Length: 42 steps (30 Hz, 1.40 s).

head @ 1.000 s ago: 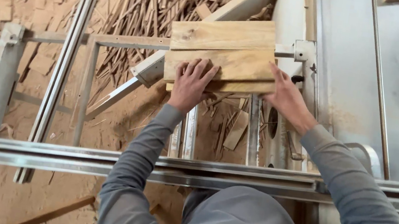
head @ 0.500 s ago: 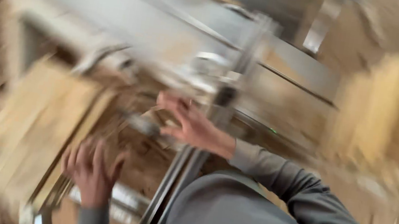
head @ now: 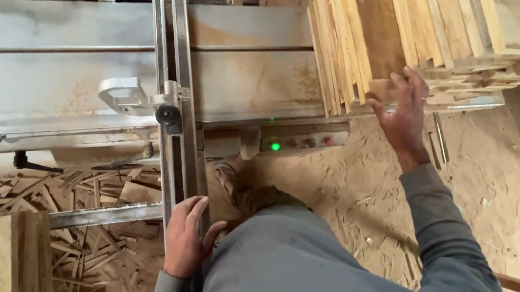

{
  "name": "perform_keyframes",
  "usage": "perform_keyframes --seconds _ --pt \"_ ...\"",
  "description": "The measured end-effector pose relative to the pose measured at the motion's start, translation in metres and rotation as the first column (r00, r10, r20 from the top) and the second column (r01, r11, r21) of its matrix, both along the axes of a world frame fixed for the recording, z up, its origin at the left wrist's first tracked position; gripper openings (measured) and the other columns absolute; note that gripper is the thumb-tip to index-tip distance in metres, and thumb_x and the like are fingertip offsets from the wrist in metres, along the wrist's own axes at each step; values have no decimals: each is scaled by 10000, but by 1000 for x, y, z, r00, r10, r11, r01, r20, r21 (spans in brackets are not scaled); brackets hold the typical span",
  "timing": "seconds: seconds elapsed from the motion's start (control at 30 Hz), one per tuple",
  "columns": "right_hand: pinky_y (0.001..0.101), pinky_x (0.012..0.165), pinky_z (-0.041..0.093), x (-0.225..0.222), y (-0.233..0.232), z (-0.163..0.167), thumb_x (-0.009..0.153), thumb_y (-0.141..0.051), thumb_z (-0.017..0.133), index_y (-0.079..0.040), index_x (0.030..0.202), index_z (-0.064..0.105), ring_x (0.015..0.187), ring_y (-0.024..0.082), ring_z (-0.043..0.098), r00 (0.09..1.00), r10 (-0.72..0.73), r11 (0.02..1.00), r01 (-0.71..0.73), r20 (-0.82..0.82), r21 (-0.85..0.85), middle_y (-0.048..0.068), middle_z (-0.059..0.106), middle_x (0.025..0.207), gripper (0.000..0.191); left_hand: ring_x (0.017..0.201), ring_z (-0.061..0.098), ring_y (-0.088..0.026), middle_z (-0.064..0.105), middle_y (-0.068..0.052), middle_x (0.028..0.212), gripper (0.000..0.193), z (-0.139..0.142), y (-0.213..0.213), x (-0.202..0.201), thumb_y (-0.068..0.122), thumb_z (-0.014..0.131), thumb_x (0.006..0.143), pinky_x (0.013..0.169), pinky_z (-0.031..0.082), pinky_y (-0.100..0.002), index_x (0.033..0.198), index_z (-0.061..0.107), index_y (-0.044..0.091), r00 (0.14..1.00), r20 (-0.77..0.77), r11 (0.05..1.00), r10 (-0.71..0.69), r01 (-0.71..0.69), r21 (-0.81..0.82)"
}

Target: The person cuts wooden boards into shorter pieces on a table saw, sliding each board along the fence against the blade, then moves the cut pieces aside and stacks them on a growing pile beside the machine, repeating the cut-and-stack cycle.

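Fingers [head: 413,86] of one right hand [head: 404,116] on plank stack [head: 385,41]

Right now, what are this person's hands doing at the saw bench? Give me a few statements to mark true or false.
1. The right hand reaches to the stacked wooden boards. True.
2. The left hand holds a hammer. False: it rests open on the metal rail.
3. A green light glows on the control panel. True.
4. The floor below the bench is swept clean. False: wood offcuts litter it.
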State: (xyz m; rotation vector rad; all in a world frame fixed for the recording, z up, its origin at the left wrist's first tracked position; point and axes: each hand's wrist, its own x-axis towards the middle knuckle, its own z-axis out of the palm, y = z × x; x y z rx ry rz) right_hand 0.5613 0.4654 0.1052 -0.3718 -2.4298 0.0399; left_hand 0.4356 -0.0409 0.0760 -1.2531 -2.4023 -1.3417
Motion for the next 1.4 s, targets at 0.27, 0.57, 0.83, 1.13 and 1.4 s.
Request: perform_keyframes --seconds 0.27,0.57,0.83,1.13,1.4 --pt "508 1166 394 -36 14 -6 955 -255 880 -87 1342 657 1359 338 516 1000 23 999 -23 -12 -32 116 590 1410 477 1071 639 -392 647 -212 1186 561 2 5 23 181 804 856 889 536 -430 1327 551 12 986 156 998 61 -65 17" --pt "585 1131 346 -95 41 18 750 -641 889 -74 1493 381 1445 476 312 914 -110 932 232 390 -280 278 282 1569 1064 999 672 -337 663 -200 1161 490 -6 -13 40 166 779 878 837 560 -389 1298 590 -1 928 307 977 210 -214 -22" --pt "640 1105 389 -141 3 37 842 -543 771 -181 1668 266 1435 581 321 770 -304 869 466 561 -168 281 133 1698 1033 1014 681 -324 670 -180 1155 488 -6 -23 46 196 779 866 827 565 -382 1291 602 32 910 312 959 271 -285 -2" --pt "547 764 518 -158 6 40 842 -301 660 -156 1539 377 1171 293 633 971 -60 86 -224 -230 -971 168 532 1465 766 946 666 -314 662 -161 1091 488 4 -39 18 201 764 875 787 557 -381 1296 590 29 890 259 926 375 -375 -52" --pt "570 1019 487 -210 -73 -33 898 -381 650 23 1477 470 1195 459 612 882 -134 -753 -387 -452 -532 247 622 1373 729 892 653 -233 668 -108 1059 450 50 15 -65 178 749 908 795 552 -335 1302 586 37 838 528 977 139 -205 67"
